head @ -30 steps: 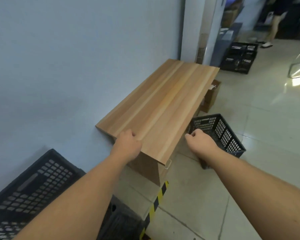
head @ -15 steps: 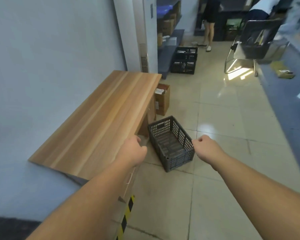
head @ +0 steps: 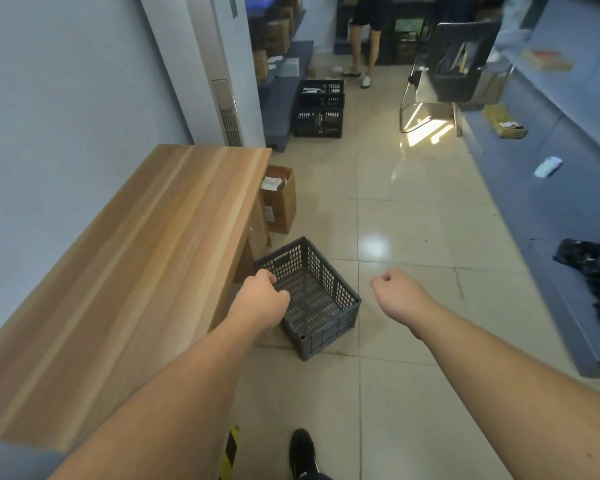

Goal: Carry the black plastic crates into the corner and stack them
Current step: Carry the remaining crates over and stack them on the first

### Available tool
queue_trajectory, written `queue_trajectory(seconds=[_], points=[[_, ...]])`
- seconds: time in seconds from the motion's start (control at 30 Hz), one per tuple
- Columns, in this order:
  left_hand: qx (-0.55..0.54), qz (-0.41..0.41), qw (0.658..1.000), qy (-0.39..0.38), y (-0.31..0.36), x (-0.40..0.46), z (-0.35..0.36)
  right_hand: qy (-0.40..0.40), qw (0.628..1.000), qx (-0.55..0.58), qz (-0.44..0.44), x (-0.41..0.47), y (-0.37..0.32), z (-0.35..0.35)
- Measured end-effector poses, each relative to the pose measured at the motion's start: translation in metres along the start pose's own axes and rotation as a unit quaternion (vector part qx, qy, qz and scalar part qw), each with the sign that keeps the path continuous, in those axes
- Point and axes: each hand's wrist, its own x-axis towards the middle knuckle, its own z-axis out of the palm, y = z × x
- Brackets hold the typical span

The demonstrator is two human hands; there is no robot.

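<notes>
A black plastic crate (head: pixel 312 299) sits on the tiled floor (head: pixel 395 216) in the middle of the view, turned at an angle, just beside the right edge of the long wooden surface (head: pixel 146 258) that runs along the left wall. It looks empty inside. The left hand (head: pixel 261 299) is stretched out in front of the crate's near left rim, fingers curled loosely and holding nothing; whether it touches the rim cannot be told. The right hand (head: pixel 394 289) hangs over bare floor just right of the crate, apart from it, also loosely closed and empty. Beyond the crate, a brown cardboard box (head: pixel 280 199) stands at the far end of the surface. Farther off, a stack of black crates (head: pixel 320 109) rests on the floor near a pillar, with a chair (head: pixel 454 64) to the right. A black shoe (head: pixel 302 452) shows at the near edge.
</notes>
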Motion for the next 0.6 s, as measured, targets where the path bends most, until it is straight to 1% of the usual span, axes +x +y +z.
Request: queue_trajectory(seconds=[0.3, 0.6], points=[[0.017, -0.027, 0.999, -0.036, 0.022, 0.121, -0.024, 0.000, 1.000, -0.017, 0.016, 0.102, -0.050, -0.005], [0.010, -0.078, 0.997, -0.020, 0.051, 0.193, -0.024, -0.033, 0.998, -0.061, 0.002, 0.204, -0.080, -0.013]])
